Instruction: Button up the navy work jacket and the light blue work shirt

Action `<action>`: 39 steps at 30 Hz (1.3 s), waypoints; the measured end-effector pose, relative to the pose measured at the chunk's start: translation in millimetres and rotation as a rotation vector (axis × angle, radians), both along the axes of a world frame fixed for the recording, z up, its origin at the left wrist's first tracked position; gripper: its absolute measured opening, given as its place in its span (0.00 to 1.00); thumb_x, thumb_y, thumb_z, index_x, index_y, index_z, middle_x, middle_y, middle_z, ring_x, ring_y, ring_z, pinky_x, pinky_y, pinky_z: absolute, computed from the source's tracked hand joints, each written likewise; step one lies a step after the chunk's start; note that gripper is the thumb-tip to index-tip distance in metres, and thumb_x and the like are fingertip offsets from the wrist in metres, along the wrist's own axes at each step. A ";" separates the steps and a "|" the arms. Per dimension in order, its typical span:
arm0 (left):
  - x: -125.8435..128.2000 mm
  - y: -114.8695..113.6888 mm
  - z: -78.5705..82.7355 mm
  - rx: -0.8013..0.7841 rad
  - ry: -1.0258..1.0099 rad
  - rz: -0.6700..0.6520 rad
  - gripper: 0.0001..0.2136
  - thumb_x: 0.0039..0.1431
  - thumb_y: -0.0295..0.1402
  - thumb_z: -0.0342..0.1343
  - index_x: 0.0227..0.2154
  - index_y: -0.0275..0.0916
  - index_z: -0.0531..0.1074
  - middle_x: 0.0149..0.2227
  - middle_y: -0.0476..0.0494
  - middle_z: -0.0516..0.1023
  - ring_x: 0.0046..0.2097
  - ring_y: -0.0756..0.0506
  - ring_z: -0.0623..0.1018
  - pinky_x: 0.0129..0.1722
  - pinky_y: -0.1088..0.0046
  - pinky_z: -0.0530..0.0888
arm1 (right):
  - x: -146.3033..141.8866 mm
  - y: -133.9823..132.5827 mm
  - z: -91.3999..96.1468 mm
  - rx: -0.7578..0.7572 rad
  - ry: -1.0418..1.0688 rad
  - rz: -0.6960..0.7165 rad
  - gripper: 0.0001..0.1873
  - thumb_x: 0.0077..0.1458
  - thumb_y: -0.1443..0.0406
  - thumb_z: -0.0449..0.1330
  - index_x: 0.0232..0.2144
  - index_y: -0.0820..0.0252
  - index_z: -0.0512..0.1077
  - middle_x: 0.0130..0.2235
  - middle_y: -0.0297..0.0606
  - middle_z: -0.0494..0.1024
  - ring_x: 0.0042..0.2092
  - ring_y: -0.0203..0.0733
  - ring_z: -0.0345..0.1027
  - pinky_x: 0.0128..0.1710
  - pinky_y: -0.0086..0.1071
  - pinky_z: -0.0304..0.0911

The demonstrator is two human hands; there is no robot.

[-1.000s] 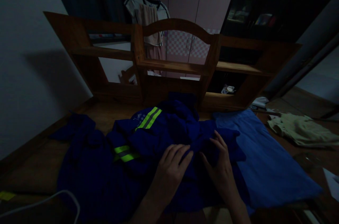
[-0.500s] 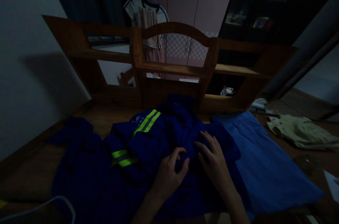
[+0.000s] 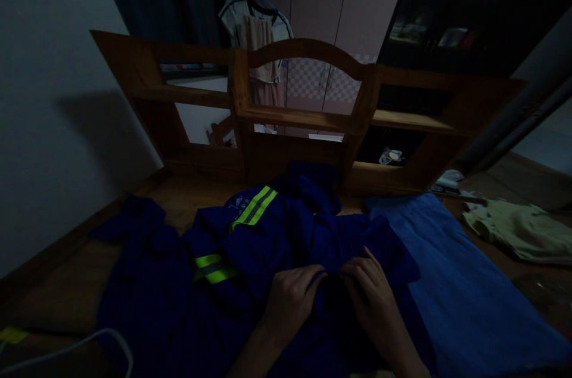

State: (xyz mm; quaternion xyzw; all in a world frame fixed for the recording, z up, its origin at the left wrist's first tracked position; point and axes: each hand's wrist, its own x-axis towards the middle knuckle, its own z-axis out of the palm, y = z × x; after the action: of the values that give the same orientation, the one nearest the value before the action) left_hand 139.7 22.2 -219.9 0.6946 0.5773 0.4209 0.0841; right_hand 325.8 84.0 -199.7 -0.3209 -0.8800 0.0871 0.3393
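A dark blue work jacket (image 3: 187,288) with bright yellow-green reflective stripes (image 3: 252,207) lies crumpled on a wooden surface in dim light. My left hand (image 3: 290,300) rests on its middle with the fingers curled and pinching a fold of the cloth. Close beside it, my right hand (image 3: 370,297) also curls its fingers into the same fold. The fingertips of both hands nearly meet.
A lighter blue cloth (image 3: 451,294) lies spread to the right. A pale green garment (image 3: 513,229) lies at the far right. A wooden shelf frame (image 3: 304,115) stands behind, and a white cable (image 3: 89,345) curves at the lower left. Clothes hang on a hanger (image 3: 259,26) beyond.
Both hands went from lying flat with fingers stretched on the jacket to curling and gripping a fold between them. The view shifted slightly.
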 end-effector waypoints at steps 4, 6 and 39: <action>0.2 -1.4 1.0 -0.016 0.024 -0.009 0.09 0.65 0.32 0.49 0.44 0.42 0.72 0.39 0.48 0.81 0.38 0.47 0.80 0.41 0.72 0.74 | 0.3 -9.8 4.6 -0.097 -0.002 0.006 0.06 0.60 0.68 0.54 0.39 0.53 0.67 0.36 0.35 0.73 0.41 0.42 0.68 0.61 0.52 0.50; 0.2 -1.9 -0.3 0.004 0.042 -0.013 0.10 0.65 0.31 0.49 0.45 0.42 0.72 0.40 0.48 0.81 0.38 0.47 0.80 0.40 0.72 0.74 | 1.0 -12.2 5.7 -0.108 -0.003 0.006 0.06 0.60 0.68 0.54 0.39 0.53 0.67 0.36 0.35 0.73 0.41 0.42 0.68 0.61 0.52 0.49; -2.9 -3.6 -10.4 0.165 0.071 0.028 0.13 0.60 0.28 0.55 0.48 0.43 0.72 0.38 0.47 0.82 0.37 0.46 0.80 0.39 0.70 0.76 | -0.9 -28.1 5.5 -0.142 0.030 0.018 0.12 0.62 0.69 0.52 0.46 0.54 0.70 0.40 0.39 0.72 0.44 0.44 0.65 0.46 0.42 0.62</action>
State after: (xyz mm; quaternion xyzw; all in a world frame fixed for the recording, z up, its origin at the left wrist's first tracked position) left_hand 136.8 18.6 -230.3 0.7055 0.5530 0.4433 -0.0001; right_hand 324.9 55.9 -194.2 -0.3347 -0.8694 0.1571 0.3279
